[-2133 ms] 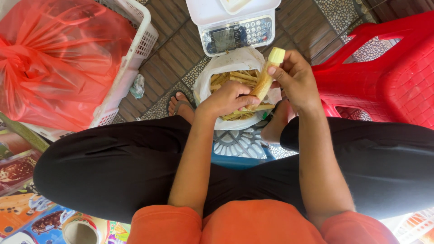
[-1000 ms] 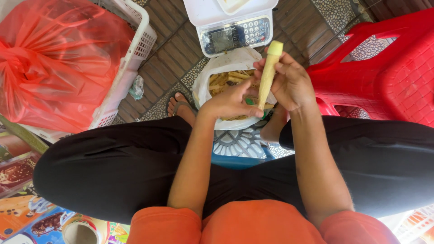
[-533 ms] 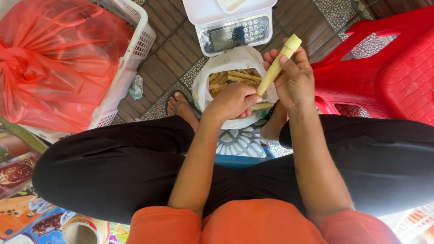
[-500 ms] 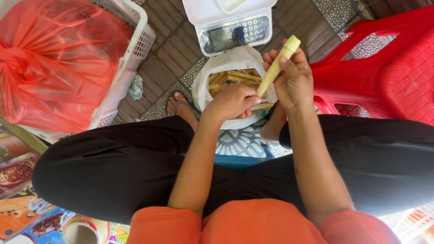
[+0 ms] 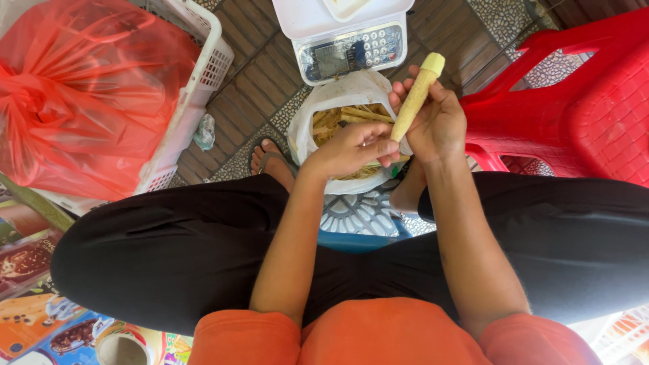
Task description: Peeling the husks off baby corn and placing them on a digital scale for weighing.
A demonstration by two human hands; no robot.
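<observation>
Upright at upper centre, a pale stalk [image 5: 417, 94] sits clasped in the right hand [image 5: 438, 125], tilted so the left hand [image 5: 348, 147] can pinch its lower end above a white bag [image 5: 351, 91] catching peelings.

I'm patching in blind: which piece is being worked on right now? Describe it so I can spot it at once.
Start at the white scale at the top, then drop to the white bag of peelings below it. Just right of the bag, the right hand holds a pale yellow stalk tilted upward, with the left hand at its lower end. It is the only smooth, pale piece raised clear of the bag.
</observation>
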